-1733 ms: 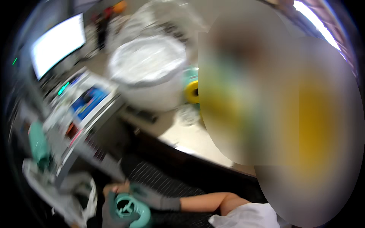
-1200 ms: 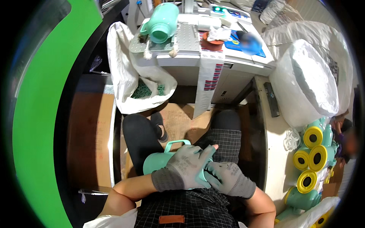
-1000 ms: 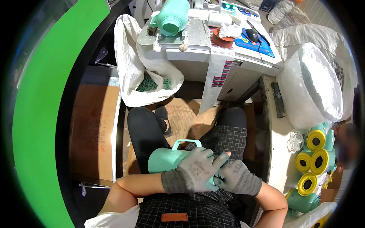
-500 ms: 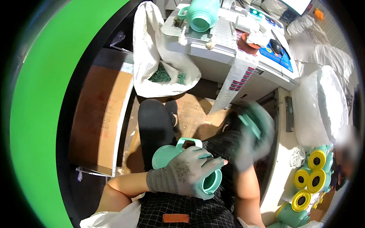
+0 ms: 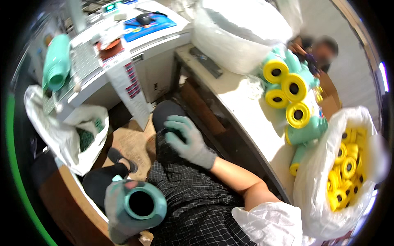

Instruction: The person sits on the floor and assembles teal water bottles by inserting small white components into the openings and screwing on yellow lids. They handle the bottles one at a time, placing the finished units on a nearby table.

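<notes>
One gloved left hand point(image 5: 116, 213) is clamping around a teal bottle point(image 5: 159, 203), which is sitting beside the checked apron point(image 5: 193, 192) with its open mouth facing up. The right hand point(image 5: 188, 140) is curving over the right thigh, thumb and fingers apart. Several yellow-ended bottles point(image 5: 295, 97) are lying on the bench point(image 5: 238, 110).
</notes>
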Tool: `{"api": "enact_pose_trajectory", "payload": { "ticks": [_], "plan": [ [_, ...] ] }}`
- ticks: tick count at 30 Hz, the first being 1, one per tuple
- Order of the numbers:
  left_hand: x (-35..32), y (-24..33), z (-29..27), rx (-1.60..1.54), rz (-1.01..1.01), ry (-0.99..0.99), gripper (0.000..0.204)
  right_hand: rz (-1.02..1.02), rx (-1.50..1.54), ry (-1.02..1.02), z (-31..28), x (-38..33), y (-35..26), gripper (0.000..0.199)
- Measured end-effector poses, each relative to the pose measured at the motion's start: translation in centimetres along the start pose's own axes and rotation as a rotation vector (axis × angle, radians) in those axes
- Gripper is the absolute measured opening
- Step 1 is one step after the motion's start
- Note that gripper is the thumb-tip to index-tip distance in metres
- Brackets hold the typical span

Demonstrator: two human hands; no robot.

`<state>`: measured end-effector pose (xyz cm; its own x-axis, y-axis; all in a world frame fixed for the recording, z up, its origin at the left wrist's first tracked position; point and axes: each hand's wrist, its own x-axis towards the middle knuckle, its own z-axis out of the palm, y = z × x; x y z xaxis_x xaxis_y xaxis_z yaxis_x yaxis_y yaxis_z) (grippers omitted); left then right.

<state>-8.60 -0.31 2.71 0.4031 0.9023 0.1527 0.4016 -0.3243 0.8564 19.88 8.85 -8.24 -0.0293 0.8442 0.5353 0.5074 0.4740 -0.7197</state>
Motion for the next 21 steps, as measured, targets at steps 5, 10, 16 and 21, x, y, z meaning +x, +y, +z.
{"api": "enact_pose_trajectory", "payload": {
  "ticks": [5, 10, 16, 21],
  "plan": [
    [2.7, 0.9, 0.3, -0.389, -0.26, -0.04, 0.092, 0.583, 0.016, 0.405, -12.7, -7.8, 4.7, 0.016],
    [3.9, 0.3, 3.2, 0.08, 0.023, -0.138, 0.081, 0.644, -0.066, 0.662, -18.0, -8.1, 8.1, 0.031],
    [3.6, 0.8, 3.9, 0.155, 0.051, -0.135, 0.082, 0.461, -0.68, 0.649, -24.2, -1.6, 16.4, 0.045],
    [3.6, 0.9, 4.8, 0.19, -0.01, -0.059, 0.081, 0.531, -1.115, 0.263, -25.6, 4.6, 16.3, 0.054]
  ]
}}
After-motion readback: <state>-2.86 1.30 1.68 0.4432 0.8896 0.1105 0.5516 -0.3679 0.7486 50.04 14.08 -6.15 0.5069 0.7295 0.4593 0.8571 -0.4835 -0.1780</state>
